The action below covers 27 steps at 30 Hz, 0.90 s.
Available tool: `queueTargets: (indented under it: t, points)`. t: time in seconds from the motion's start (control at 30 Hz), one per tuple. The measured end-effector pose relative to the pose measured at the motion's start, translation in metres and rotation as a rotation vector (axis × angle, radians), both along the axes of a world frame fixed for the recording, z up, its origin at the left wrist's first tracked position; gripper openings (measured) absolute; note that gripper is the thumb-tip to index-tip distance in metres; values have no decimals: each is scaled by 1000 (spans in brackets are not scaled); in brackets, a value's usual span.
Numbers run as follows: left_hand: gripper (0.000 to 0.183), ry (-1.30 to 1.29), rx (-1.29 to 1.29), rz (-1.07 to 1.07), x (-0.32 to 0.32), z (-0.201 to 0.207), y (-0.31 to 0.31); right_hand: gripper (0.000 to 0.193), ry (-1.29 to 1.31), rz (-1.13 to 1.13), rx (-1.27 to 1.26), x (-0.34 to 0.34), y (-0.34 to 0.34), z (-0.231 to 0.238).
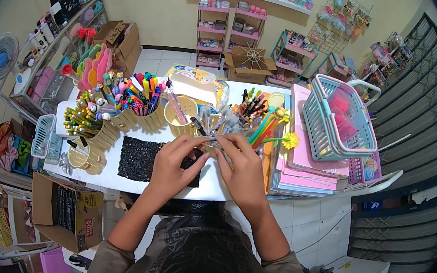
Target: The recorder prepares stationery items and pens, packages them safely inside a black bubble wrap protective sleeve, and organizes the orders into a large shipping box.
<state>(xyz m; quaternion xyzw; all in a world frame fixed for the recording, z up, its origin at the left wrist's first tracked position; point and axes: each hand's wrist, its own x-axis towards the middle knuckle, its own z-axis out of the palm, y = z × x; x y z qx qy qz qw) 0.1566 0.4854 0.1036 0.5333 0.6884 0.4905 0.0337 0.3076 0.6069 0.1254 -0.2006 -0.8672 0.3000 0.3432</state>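
Over the front middle of the white table, my left hand and my right hand meet with their fingertips closed together. A small greyish item shows between the fingers, too covered to name. A black pen-like stick slants up just beyond my left fingertips. Under my left hand lies a shiny black textured sheet, partly hidden by it. Past my fingers stand clear plastic-wrapped things and a cream woven basket with a few pens in it.
Woven baskets of colourful pens and pencils fill the left side. A tipped woven cup sits at the front left. On the right, a blue plastic basket rests on stacked pink folders. A cardboard box stands lower left.
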Motion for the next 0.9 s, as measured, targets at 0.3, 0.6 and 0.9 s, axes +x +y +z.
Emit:
queueTargets:
  t: [0.3,0.6,0.9]
  points:
    - [41,-84,6,-56,-3,2,4,23,172,-37,-75,5,-4,29]
    - [35,-109,46,-169,-27,4,-11,25,405,-171,-23,19,-45,54]
    - [25,-132,-39,-123,-78,-12,-87,21,345,-182,-226,1,-86,28]
